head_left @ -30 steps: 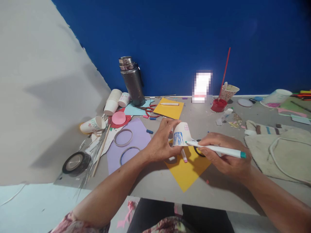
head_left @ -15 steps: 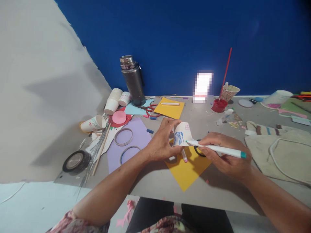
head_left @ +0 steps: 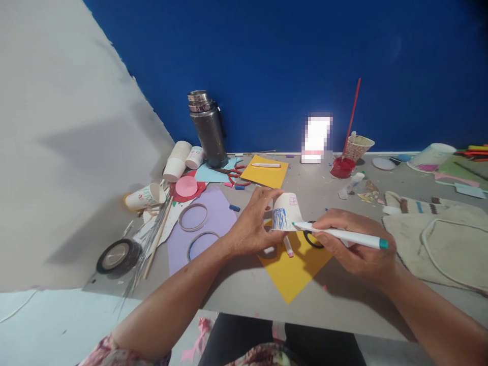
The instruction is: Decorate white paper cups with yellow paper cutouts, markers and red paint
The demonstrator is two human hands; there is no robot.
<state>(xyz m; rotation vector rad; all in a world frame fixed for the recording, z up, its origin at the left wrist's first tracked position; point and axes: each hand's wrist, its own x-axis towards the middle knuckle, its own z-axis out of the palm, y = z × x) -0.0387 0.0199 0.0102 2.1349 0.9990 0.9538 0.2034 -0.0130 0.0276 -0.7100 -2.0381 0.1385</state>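
The left hand (head_left: 253,223) is curled around the small paper cup (head_left: 286,211), thumb over its upturned base and fingers behind, holding it tipped just above the yellow sheet (head_left: 293,267) on the table (head_left: 244,290). On the cup's near side there is already a block of dense blue strokes, and higher up, toward the base, a small pink grid; the wall between and to the right of them looks bare, so by this view the decorating is partly done with plain paper left to fill. How much is drawn on the far side cannot be told.

Right of the cup, the right hand (head_left: 354,244) is pinched on a white marker (head_left: 339,235) with a teal end, fingers pressed together along the barrel, the tip resting at the cup's lower rim beside the blue patch. A pink-capped pen (head_left: 288,246) lies just below the cup on the yellow sheet, and a dark ring (head_left: 310,239) sits partly hidden under the right hand. Far left of the cup, more paper cups (head_left: 179,157) and a steel flask (head_left: 208,129) stand well apart.
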